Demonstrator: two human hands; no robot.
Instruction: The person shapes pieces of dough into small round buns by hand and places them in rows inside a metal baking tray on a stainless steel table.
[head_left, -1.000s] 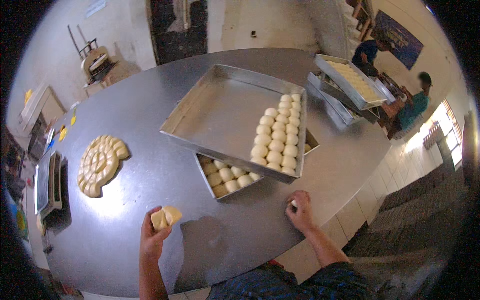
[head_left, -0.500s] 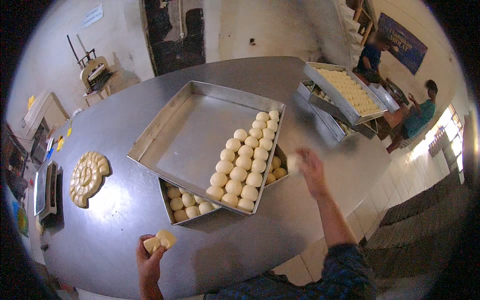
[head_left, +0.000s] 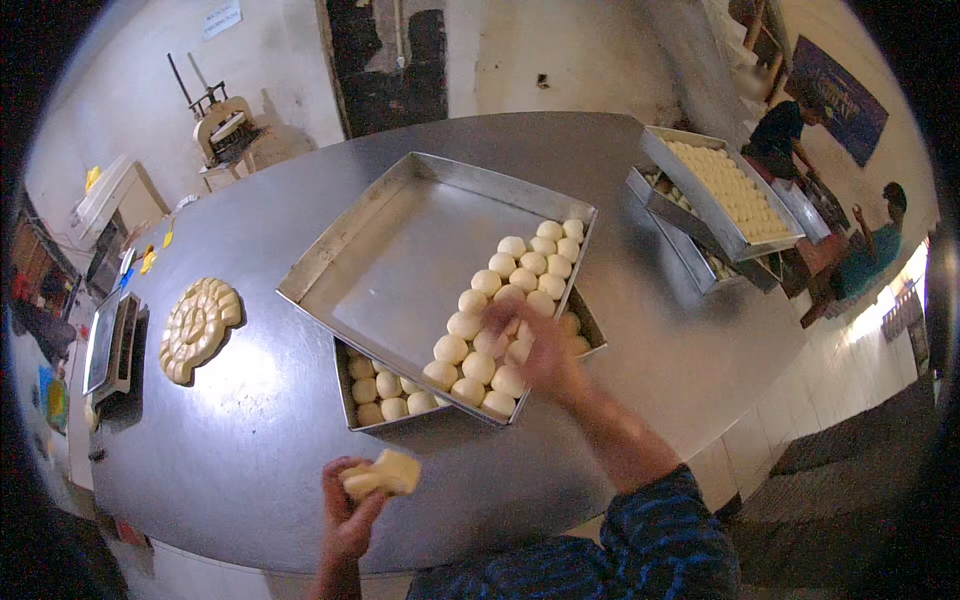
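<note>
My left hand (head_left: 350,505) is closed on a lump of pale dough (head_left: 388,474), above the table near its front edge. My right hand (head_left: 528,345) is over the near right part of a square metal tray (head_left: 350,215), across rows of round dough balls (head_left: 450,349). Its fingers are blurred, and I cannot see whether anything is in them. The balls fill the tray's right side in rows; its left part shows bare metal. Beneath lies another tray (head_left: 385,427) of dough balls, turned at an angle and mostly covered.
On the steel table (head_left: 300,470) a scored round slab of dough (head_left: 200,325) lies at left, beside a scale (head_left: 110,345). Stacked trays (head_left: 745,245) with dough balls stand at the far right. Two people (head_left: 870,250) are beyond them. A lever press (head_left: 225,125) stands at the back left.
My right hand has moved left from beyond the tray's right side to over the dough balls. One more ball shows at the far end of the left row. My left hand still holds dough.
</note>
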